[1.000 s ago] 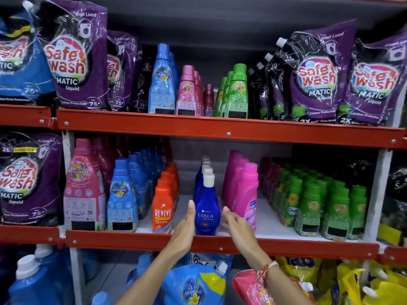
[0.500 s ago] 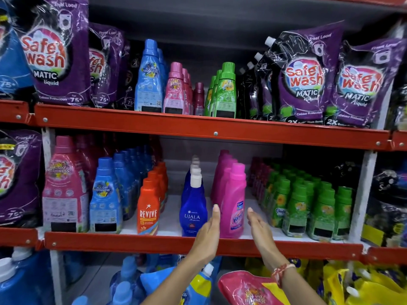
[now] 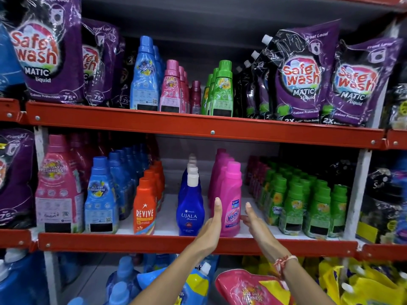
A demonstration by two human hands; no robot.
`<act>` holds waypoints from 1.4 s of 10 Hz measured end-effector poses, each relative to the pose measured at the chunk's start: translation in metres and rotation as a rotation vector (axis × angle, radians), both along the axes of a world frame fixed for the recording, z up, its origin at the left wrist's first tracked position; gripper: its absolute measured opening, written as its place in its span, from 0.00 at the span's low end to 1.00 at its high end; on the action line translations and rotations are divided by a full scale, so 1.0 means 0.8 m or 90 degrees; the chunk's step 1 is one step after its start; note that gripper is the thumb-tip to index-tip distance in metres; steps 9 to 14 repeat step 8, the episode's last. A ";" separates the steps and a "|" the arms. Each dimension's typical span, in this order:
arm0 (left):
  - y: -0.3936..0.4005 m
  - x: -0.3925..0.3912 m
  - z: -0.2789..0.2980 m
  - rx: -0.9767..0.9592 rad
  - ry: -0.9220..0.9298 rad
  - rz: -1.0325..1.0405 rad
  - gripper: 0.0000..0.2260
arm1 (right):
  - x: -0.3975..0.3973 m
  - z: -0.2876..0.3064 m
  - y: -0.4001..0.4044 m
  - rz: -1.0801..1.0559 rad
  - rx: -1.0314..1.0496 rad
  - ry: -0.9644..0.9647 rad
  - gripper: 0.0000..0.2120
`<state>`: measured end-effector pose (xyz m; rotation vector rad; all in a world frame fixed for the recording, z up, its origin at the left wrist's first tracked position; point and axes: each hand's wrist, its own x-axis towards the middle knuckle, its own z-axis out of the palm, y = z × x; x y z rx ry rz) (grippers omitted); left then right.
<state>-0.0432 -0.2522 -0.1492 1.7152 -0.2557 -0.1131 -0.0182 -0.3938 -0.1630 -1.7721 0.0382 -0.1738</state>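
The pink Vanish bottle stands upright at the front of the middle shelf, between the blue Ujala bottle and the green bottles. The left grip and the right grip flank it, both apart with fingers straight. Whether either touches the bottle cannot be told.

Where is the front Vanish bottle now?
Head view, centre-right, middle shelf: front Vanish bottle between left hand and right hand, Ujala bottle on its left.
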 end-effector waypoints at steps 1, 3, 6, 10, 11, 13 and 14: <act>0.004 -0.005 0.007 0.006 -0.002 -0.017 0.51 | 0.003 0.003 0.007 0.008 -0.004 -0.015 0.29; 0.014 -0.004 0.008 0.029 -0.003 -0.041 0.43 | -0.005 -0.001 0.003 -0.015 -0.023 -0.012 0.33; 0.014 -0.001 0.006 0.026 0.003 -0.056 0.42 | -0.023 -0.008 0.001 -0.051 -0.006 -0.025 0.39; 0.023 0.010 -0.011 0.055 -0.032 -0.064 0.42 | -0.037 0.002 0.005 -0.052 -0.088 -0.043 0.28; 0.023 0.010 -0.011 0.055 -0.032 -0.064 0.42 | -0.037 0.002 0.005 -0.052 -0.088 -0.043 0.28; 0.023 0.010 -0.011 0.055 -0.032 -0.064 0.42 | -0.037 0.002 0.005 -0.052 -0.088 -0.043 0.28; 0.023 0.010 -0.011 0.055 -0.032 -0.064 0.42 | -0.037 0.002 0.005 -0.052 -0.088 -0.043 0.28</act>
